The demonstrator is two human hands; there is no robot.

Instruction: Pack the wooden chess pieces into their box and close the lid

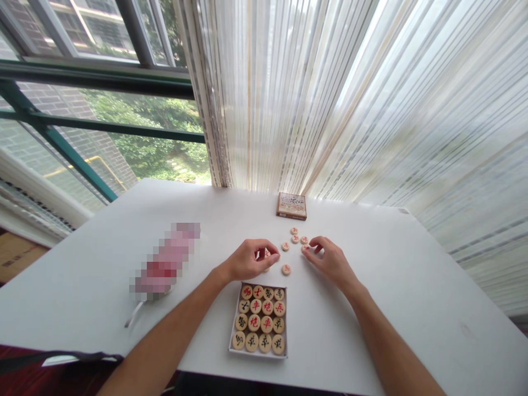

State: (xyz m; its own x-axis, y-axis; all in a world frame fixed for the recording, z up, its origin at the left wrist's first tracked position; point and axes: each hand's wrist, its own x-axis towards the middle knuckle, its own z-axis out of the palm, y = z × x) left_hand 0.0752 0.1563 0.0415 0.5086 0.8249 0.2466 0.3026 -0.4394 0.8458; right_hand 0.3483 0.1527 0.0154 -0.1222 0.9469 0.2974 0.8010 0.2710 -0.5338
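My left hand [251, 259] is curled in a pinch, thumb and forefinger closed on the edge of a xiangqi piece; other pieces lie partly hidden at its fingers. Across from it, my right hand [330, 263] has thumb and forefinger at a red-marked xiangqi piece [305, 248] on the table. Loose round wooden pieces with red characters lie between and beyond the hands, among them one piece [286, 269] nearer me and another piece [285, 246] in the middle. Close to me, a shallow white box [286, 322] holds rows of pieces with red and black characters, faces up.
A flat printed box lid [291, 205] lies at the back of the white table [198, 341]. To the left is a pink, blurred-out object [165, 264] with a strap. Striped string curtains [280, 99] hang behind the table, with an open window at left.
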